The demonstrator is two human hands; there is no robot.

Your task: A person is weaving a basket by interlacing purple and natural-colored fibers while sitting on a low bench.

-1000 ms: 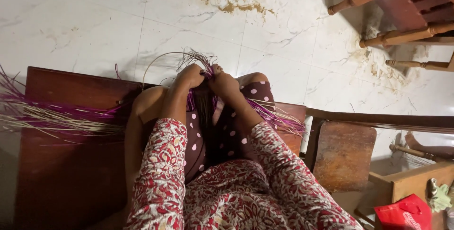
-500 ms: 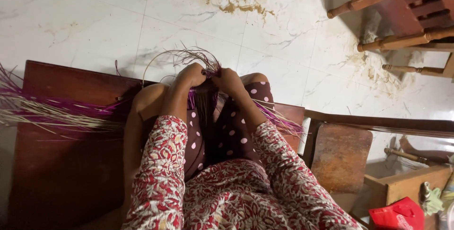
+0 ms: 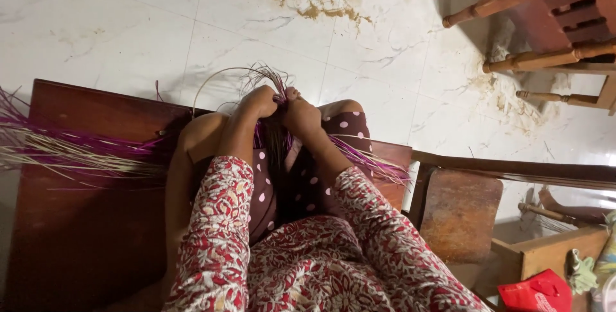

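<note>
My left hand (image 3: 258, 101) and my right hand (image 3: 301, 114) are pressed close together above my knees, both pinching a bunch of thin purple and straw-coloured strands (image 3: 268, 76). The strand tips fan out beyond my fingers, and one long strand loops over to the left. More of the same strands (image 3: 369, 158) trail to the right across my polka-dot lap. A large loose bundle of purple and pale strands (image 3: 70, 151) lies to the left on the dark wooden bench (image 3: 83, 235) I sit on. My sleeves are red with a floral print.
White marble floor (image 3: 160, 23) lies ahead with scattered straw debris (image 3: 321, 10). A wooden chair (image 3: 545, 23) stands at the upper right. To the right are a small wooden stool (image 3: 459, 212), a wooden box (image 3: 558, 254) and a red packet (image 3: 536, 291).
My hands stay together on the strands with only small finger movements. The view has shifted slightly.
</note>
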